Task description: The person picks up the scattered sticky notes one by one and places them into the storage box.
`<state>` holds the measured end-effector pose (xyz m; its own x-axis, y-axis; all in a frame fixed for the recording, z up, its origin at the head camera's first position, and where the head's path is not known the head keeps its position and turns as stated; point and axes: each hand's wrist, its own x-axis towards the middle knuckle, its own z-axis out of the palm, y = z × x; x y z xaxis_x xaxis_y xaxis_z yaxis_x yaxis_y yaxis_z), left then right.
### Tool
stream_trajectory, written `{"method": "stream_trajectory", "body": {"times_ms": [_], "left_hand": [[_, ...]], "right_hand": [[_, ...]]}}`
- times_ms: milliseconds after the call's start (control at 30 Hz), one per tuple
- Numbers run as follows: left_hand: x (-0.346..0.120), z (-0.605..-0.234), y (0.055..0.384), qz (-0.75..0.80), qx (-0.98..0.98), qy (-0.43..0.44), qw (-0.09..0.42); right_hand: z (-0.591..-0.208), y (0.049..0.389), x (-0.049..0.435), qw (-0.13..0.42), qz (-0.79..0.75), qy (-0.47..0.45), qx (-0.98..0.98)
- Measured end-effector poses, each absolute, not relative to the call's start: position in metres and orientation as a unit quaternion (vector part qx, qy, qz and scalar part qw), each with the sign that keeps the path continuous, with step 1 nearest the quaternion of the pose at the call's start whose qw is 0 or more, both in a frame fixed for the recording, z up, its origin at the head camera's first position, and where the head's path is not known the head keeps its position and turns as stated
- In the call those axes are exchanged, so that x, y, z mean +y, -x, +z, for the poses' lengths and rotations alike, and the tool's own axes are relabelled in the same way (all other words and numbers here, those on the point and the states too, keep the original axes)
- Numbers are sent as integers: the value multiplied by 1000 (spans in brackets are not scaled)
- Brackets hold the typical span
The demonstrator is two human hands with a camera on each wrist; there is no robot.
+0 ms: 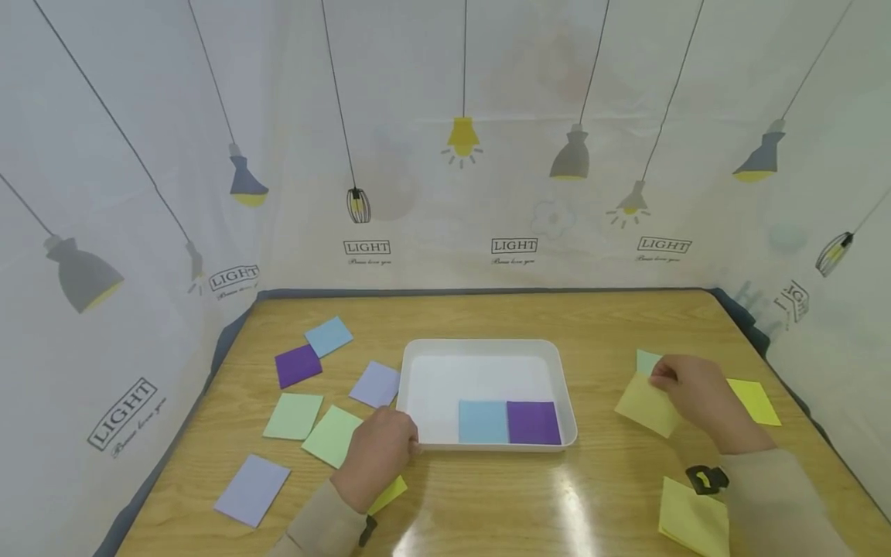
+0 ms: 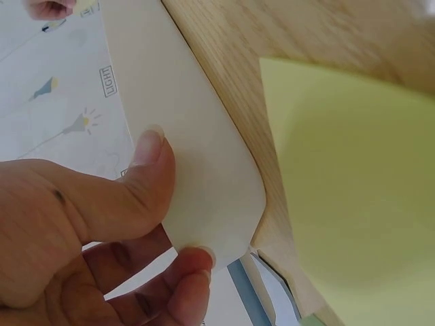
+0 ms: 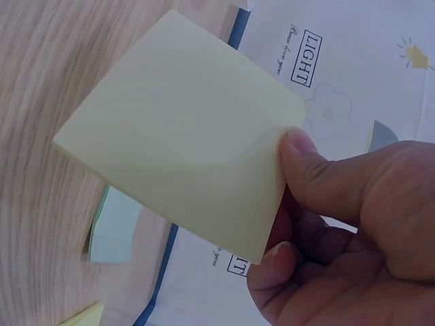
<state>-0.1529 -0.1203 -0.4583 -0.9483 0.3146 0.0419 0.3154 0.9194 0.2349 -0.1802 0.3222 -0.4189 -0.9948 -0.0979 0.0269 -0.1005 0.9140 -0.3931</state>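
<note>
My right hand [image 1: 698,394] pinches a pale yellow sticky note pad [image 3: 183,129] by one corner, thumb on its face and fingers behind. The pad is tilted, raised over the table's right side. At the front left corner of the white tray [image 1: 480,363], my left hand [image 1: 379,449] grips the wall between thumb and curled fingers, as the left wrist view shows. Inside the tray, a light blue pad [image 1: 483,422] and a purple pad [image 1: 533,422] lie side by side along the front wall. A yellow pad [image 2: 360,183] is partly hidden under my left wrist.
Left of the tray lie a blue pad [image 1: 329,336], a purple pad [image 1: 298,366], lilac pads [image 1: 252,490] and green pads [image 1: 293,416]. On the right are a mint pad [image 3: 115,227], a bright yellow pad [image 1: 757,402] and pale yellow pads [image 1: 692,514]. A printed curtain [image 1: 445,70] surrounds the table.
</note>
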Motion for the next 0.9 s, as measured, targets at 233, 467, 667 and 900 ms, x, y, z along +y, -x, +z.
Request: {"method": "stream_trajectory", "body": {"times_ms": [233,467,667,900], "left_hand": [[-120,-460,153,-121,-980,158,2],[-121,-460,153,-117,-979,164,11],[-121,-460,153,-117,-980,162,9],[-121,-461,153,-120,-979,167,15]], "right_hand": [[-419,184,314,-1,211,-45,-976],[-417,186,308,-6,216,-52,-975],[-414,188,299,-2,217,-59,-974],[-406,192,286,-1,220,-69,-973]]}}
